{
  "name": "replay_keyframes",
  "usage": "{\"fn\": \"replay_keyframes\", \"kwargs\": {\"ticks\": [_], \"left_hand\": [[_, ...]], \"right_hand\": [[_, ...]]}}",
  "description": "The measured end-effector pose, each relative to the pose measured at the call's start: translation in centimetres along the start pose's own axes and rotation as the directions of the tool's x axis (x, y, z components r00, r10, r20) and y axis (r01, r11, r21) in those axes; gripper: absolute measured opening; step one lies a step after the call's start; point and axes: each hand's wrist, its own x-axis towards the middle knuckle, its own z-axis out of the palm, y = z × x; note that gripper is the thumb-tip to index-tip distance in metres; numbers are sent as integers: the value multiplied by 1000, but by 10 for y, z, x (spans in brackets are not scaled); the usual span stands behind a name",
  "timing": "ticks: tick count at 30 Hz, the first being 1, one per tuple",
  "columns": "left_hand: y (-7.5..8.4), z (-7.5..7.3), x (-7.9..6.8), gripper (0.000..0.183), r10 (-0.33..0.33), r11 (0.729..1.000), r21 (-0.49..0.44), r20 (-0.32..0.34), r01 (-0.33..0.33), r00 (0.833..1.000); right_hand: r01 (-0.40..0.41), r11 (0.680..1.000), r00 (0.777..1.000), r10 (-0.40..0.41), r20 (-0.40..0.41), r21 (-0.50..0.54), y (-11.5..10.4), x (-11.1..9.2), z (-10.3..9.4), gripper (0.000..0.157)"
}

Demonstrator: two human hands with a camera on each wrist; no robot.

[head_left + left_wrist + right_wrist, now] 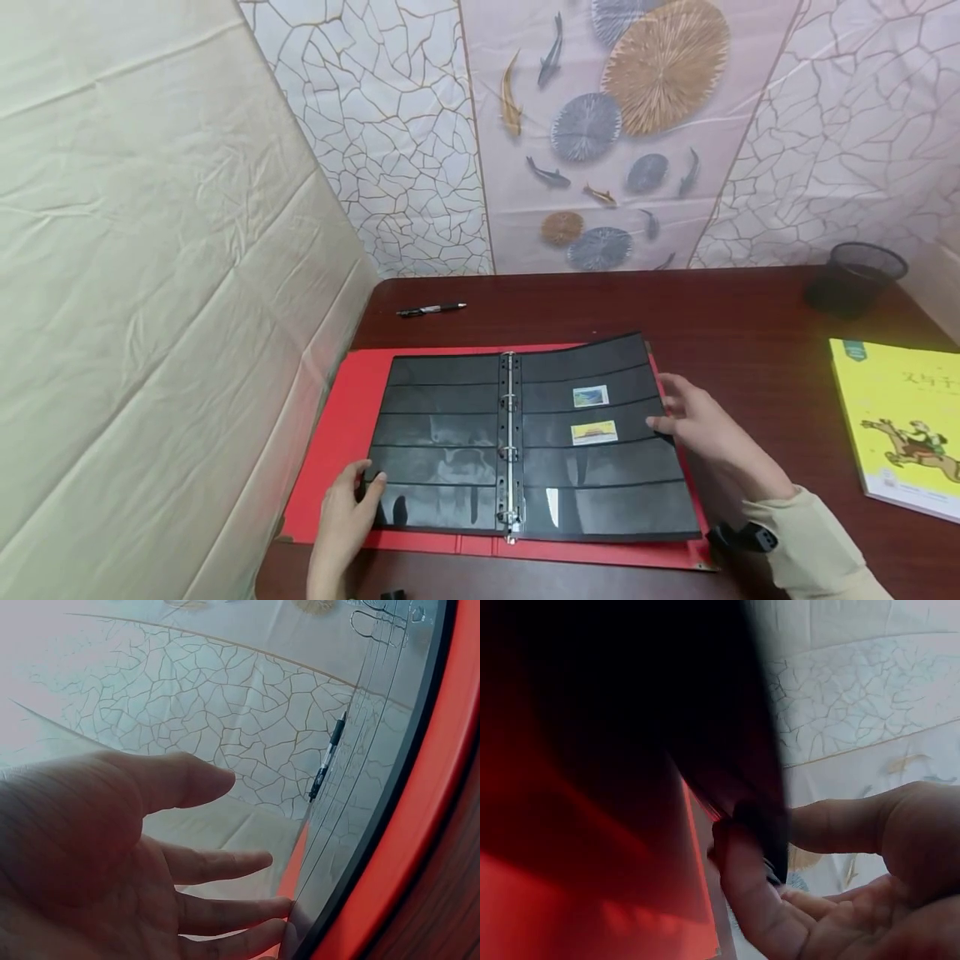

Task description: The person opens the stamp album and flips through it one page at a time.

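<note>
A red ring-binder stamp album (pixel 337 417) lies spread on the desk, with metal rings (pixel 510 454) down its middle. Strip pockets line both black pages. On the right page (pixel 607 500) sit a blue-green stamp (pixel 590 396) and, below it, a yellow one (pixel 593 432). My right hand (pixel 701 425) pinches that page's outer edge between thumb and fingers; the right wrist view shows the dark sheet (pixel 769 765) lifted off the red cover. At the left page's (pixel 442 383) outer edge is my left hand (pixel 348 508), fingers nearly straight, fingertips right at the edge.
Behind the album lies a black pen (pixel 431 310). A yellow book (pixel 900 417) rests on the desk's right side, with a black mesh pen holder (pixel 855 283) beyond it. Fabric-covered walls (pixel 405 167) enclose the desk at the back and left.
</note>
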Motion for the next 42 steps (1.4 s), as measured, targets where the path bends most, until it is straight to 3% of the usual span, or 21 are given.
{"fn": "replay_keyframes", "kwargs": {"ticks": [4,8,19,25,29,35,42], "left_hand": [[0,-1,-1,49,-3,1000,9,15,3,1000],[2,-2,-2,50,-3,1000,4,24,3,1000],[14,-7,-7,53,9,1000,-26,-22,-10,1000],[23,-13,-9,53,81,995,-49,-40,-83,996],[36,-16,-9,52,165,984,-63,-55,-168,985],[59,-17,-10,50,318,942,-85,-76,-324,945],[84,-12,-9,54,405,909,-79,-57,-408,913]], "right_hand": [[10,994,999,-14,34,112,-1,-14,1,70],[40,987,999,-42,8,156,-5,-21,1,68],[50,991,997,-43,-57,124,-30,-20,-5,66],[88,991,995,-82,-62,103,-49,-23,-4,65],[116,990,991,-111,-68,80,-65,-23,-2,65],[137,988,989,-133,-68,65,-90,-17,0,64],[170,981,985,-165,-56,91,-111,-9,2,64]]}}
